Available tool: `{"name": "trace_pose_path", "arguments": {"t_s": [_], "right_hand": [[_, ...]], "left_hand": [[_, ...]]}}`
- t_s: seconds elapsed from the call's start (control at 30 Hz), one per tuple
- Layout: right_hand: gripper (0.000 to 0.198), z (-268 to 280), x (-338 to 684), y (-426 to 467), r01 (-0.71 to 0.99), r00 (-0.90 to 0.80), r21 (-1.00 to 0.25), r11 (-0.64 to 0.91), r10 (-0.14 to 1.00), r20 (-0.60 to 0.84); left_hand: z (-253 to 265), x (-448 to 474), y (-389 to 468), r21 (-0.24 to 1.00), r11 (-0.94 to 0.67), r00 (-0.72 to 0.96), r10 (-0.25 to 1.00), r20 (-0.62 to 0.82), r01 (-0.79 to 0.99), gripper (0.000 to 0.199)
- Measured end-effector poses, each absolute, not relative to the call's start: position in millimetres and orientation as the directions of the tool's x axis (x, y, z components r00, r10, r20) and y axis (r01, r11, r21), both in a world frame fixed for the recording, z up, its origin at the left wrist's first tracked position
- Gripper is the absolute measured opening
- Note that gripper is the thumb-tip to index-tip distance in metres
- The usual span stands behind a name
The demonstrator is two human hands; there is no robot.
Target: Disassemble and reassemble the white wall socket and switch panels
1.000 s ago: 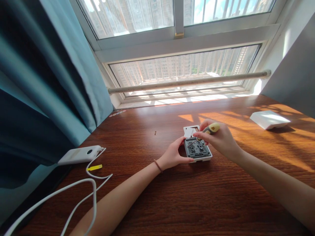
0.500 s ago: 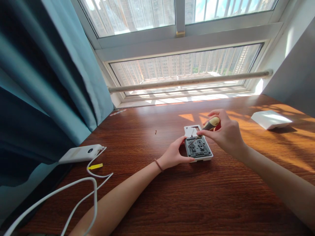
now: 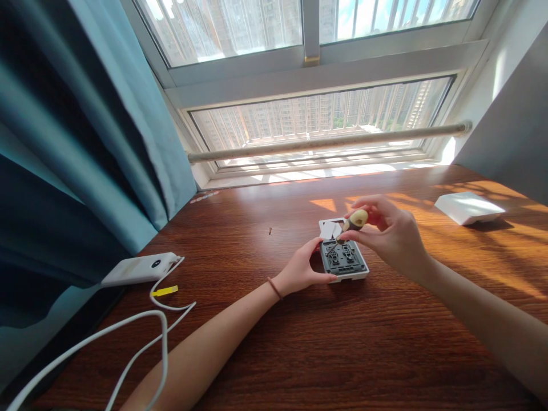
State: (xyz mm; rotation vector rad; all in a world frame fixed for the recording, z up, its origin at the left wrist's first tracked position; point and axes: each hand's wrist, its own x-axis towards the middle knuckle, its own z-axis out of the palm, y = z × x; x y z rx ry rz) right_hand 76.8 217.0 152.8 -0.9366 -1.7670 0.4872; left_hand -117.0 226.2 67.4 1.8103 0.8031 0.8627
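A wall switch (image 3: 342, 262) with a dark grey inner plate and white housing lies on the brown table. My left hand (image 3: 303, 267) grips its left side, thumb at the near edge and fingers at the far left corner. Closed round the yellow-and-dark handle of a screwdriver (image 3: 357, 220) is my right hand (image 3: 391, 231), above the switch's far right side. The screwdriver's shaft slants down left to the left part of the grey plate; its exact tip contact is too small to tell. A white frame (image 3: 322, 227) with white pieces lies at the switch's far side.
One small screw (image 3: 270, 230) lies on the table left of the switch. A white cover (image 3: 469, 207) rests at the right. On the left are a white power bank (image 3: 139, 269), its white cable (image 3: 165, 337) and a yellow tag (image 3: 165, 291). Behind stand a curtain (image 3: 171, 142) and window.
My right hand has tilted the screwdriver more upright, its handle shifting left. My left hand keeps its hold on the switch.
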Motion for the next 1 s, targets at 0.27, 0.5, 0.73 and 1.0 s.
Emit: {"name": "trace_pose_path", "arguments": {"t_s": [0.27,0.5,0.73,1.0], "right_hand": [[0.029,152.3,75.5,214.7,0.415,-0.344,-0.524,0.744,0.661,0.667],[0.03,150.4,76.3,215.4,0.571,-0.243,-0.426,0.702,0.64,0.729],[0.037,145.7,72.7,213.3,0.663,-0.245,-0.301,0.686,0.579,0.778],[0.038,152.4,74.3,214.4,0.545,-0.271,-0.497,0.675,0.703,0.658]], "left_hand": [[67.8,-117.0,225.9,0.929,-0.336,0.534,0.819,0.209,0.153,0.074],[67.2,-116.6,225.7,0.928,-0.337,0.524,0.825,0.212,0.156,0.075],[66.0,-117.6,226.3,0.921,-0.344,0.522,0.828,0.205,0.184,0.078],[66.3,-116.4,225.6,0.926,-0.338,0.522,0.827,0.208,0.167,0.075]]}}
